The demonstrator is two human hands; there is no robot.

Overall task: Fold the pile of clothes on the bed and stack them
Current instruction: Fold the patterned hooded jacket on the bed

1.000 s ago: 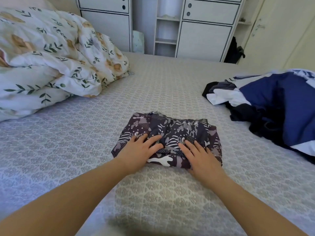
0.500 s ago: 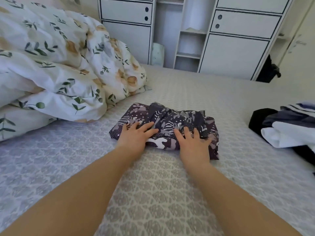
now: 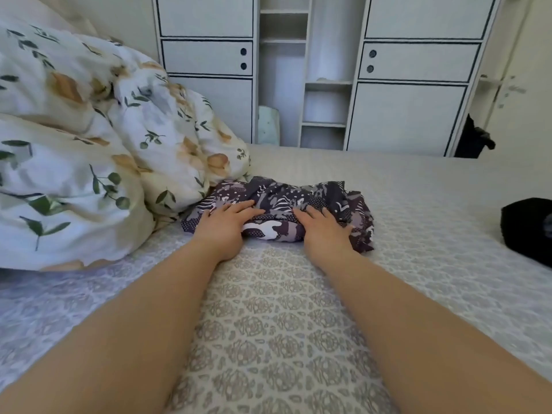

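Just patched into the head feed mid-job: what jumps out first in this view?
Two bare forearms reach up the middle of the bed, and the left hand and right hand press flat on a folded purple patterned garment at centre frame. A big bunched floral duvet fills the left side, its edge right beside the garment. At the right edge a dark piece of clothing lies on the grey patterned bedspread.

A home bedroom: patterned bed [image 3: 277, 339], rumpled floral duvet [image 3: 89, 138], white wardrobe cabinets [image 3: 415, 85] behind.
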